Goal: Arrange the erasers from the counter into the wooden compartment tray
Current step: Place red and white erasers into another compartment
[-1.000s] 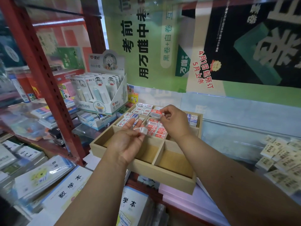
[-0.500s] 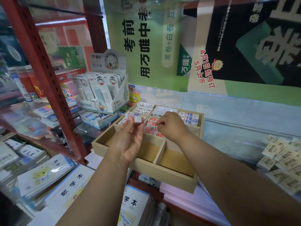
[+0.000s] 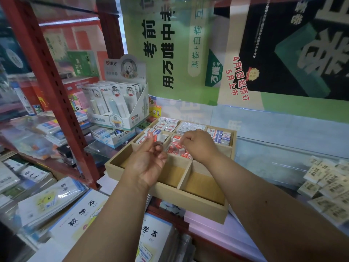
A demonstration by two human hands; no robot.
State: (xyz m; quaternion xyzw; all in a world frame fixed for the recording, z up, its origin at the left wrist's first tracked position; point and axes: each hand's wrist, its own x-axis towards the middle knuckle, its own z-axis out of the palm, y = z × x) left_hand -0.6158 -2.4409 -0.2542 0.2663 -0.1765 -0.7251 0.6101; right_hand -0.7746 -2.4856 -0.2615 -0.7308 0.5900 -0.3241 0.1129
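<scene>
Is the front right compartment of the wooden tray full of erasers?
No, the front right compartment of the tray shows only bare wood, with no erasers in it.

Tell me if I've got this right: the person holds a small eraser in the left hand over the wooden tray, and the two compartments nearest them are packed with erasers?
Not quite. In the head view the left hand does pinch an eraser above the wooden tray, but its two nearest compartments show bare wood. The erasers fill the farther compartments.
</scene>
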